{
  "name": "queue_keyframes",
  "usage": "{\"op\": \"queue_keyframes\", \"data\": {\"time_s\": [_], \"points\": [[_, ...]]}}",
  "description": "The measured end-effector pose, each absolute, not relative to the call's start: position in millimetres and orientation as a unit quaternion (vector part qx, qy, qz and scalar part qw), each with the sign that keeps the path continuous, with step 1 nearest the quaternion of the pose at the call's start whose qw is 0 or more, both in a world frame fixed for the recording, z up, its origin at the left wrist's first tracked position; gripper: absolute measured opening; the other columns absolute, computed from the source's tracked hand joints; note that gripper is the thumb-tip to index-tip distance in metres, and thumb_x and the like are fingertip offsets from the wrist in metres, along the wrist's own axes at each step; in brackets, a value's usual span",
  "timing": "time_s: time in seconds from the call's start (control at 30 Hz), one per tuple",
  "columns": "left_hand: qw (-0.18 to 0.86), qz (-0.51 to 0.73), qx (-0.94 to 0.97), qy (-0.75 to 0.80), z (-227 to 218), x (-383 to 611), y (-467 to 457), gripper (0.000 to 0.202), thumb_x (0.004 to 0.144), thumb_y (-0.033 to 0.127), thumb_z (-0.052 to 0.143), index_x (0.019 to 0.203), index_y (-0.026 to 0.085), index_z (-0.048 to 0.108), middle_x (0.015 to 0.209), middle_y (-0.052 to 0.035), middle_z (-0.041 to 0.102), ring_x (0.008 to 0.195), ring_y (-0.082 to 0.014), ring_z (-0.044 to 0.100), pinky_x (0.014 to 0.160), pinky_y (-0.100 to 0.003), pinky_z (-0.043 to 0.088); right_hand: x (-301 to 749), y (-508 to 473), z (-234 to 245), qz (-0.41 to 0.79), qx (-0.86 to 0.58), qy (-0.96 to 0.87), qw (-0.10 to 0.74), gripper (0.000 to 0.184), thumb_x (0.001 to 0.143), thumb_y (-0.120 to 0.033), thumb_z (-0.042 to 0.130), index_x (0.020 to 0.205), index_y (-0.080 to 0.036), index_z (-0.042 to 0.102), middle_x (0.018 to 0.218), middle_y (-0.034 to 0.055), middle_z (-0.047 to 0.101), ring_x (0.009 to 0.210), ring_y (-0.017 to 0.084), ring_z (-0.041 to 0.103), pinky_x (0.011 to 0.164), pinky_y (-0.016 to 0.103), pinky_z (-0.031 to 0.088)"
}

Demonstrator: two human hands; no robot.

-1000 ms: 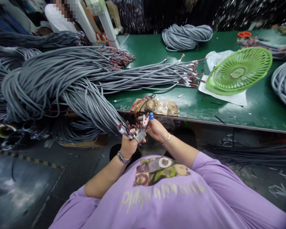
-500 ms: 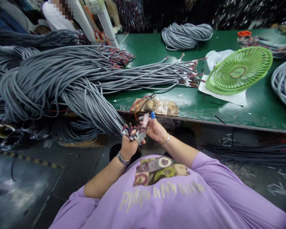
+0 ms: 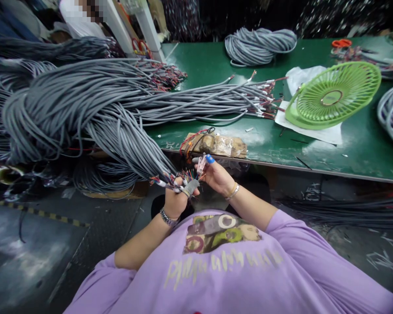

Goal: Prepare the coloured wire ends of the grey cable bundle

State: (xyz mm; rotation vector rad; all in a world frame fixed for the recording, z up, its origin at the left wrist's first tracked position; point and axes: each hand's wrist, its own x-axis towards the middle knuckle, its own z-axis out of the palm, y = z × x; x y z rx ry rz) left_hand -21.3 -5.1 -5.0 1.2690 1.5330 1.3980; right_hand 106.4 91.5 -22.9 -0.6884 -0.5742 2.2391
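Observation:
My left hand (image 3: 177, 196) is closed round the ends of a thick bundle of grey cables (image 3: 127, 139), whose coloured wire tips (image 3: 186, 176) fan out above its fist. A grey wrap covers its thumb. My right hand (image 3: 216, 174) is pinched on a small pink clip-like tool (image 3: 201, 165) held against those wire tips, and a blue cap covers one fingertip. Both hands hover just below the front edge of the green table (image 3: 314, 148). The grey bundle runs up and left into a big heap.
On the table lie a taped cardboard block with red wires (image 3: 216, 145), a flat bundle of stripped grey cables (image 3: 209, 102), a coil of grey cable (image 3: 260, 41), and a green fan grille (image 3: 336, 93) on white paper. Another person sits at the far left.
The hands have stayed close together with small shifts; the cable ends in my left hand have dropped slightly left. The view has tilted a little.

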Motion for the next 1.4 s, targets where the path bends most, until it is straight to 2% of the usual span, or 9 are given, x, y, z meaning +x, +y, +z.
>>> {"op": "queue_keyframes", "data": {"time_s": [0.17,0.47,0.6,0.77,1.0,1.2,1.4], "points": [[0.354,0.574,0.452,0.584,-13.5,-17.6,1.5,0.025,0.076,0.034,0.073,0.060,0.017,0.064,0.054,-0.0011,0.067,0.047,-0.0128,0.061,0.047,-0.024,0.048,106.7,92.5,-19.4,0.872,-0.280,-0.193,0.351,0.036,0.086,-0.052,0.064,0.087,-0.017,0.069,0.066,-0.0014,0.063,0.058,0.008,0.053,0.056,0.021,0.044],[0.326,0.538,0.494,0.600,-9.7,-15.2,3.2,0.021,0.076,0.028,0.070,0.058,0.017,0.065,0.052,-0.0006,0.068,0.047,-0.0130,0.063,0.049,-0.023,0.050,101.9,93.5,-17.0,0.882,-0.267,-0.151,0.358,0.028,0.090,-0.043,0.062,0.082,-0.017,0.069,0.069,-0.0012,0.067,0.060,0.009,0.054,0.058,0.020,0.042],[0.317,0.531,0.505,0.602,-4.0,-16.2,1.4,0.022,0.076,0.027,0.069,0.056,0.018,0.065,0.051,-0.0006,0.066,0.045,-0.0123,0.061,0.048,-0.023,0.049,103.3,91.4,-18.3,0.885,-0.260,-0.159,0.351,0.034,0.089,-0.051,0.061,0.085,-0.018,0.068,0.072,-0.0007,0.067,0.059,0.009,0.053,0.059,0.021,0.044],[0.316,0.541,0.493,0.603,-6.3,-20.8,-5.5,0.023,0.077,0.030,0.070,0.058,0.018,0.065,0.053,-0.0010,0.067,0.047,-0.0128,0.062,0.050,-0.024,0.049,108.0,93.4,-18.4,0.895,-0.258,-0.189,0.311,0.050,0.087,-0.066,0.052,0.088,-0.018,0.068,0.075,0.0017,0.067,0.059,0.011,0.056,0.056,0.023,0.046],[0.327,0.587,0.442,0.595,-14.5,-18.7,-6.2,0.025,0.078,0.035,0.072,0.062,0.018,0.064,0.054,-0.0005,0.068,0.049,-0.0133,0.063,0.051,-0.024,0.050,107.5,94.9,-19.0,0.864,-0.273,-0.234,0.352,0.031,0.088,-0.047,0.062,0.083,-0.016,0.067,0.071,0.0007,0.065,0.060,0.009,0.054,0.055,0.021,0.045],[0.325,0.588,0.436,0.598,-13.4,-15.3,-1.1,0.023,0.078,0.034,0.070,0.064,0.017,0.065,0.055,-0.0004,0.068,0.049,-0.0134,0.064,0.050,-0.024,0.050,104.0,92.3,-31.9,0.840,-0.252,-0.263,0.403,0.045,0.081,-0.061,0.064,0.078,-0.016,0.066,0.069,0.0002,0.063,0.058,0.008,0.051,0.054,0.020,0.044],[0.320,0.581,0.458,0.591,-11.3,-13.4,2.1,0.027,0.079,0.033,0.069,0.059,0.017,0.063,0.055,-0.0013,0.069,0.050,-0.0134,0.065,0.051,-0.023,0.051,96.6,97.2,-35.8,0.875,-0.250,-0.206,0.360,0.045,0.081,-0.062,0.063,0.085,-0.018,0.067,0.073,0.0008,0.067,0.058,0.009,0.054,0.055,0.021,0.046]]}}
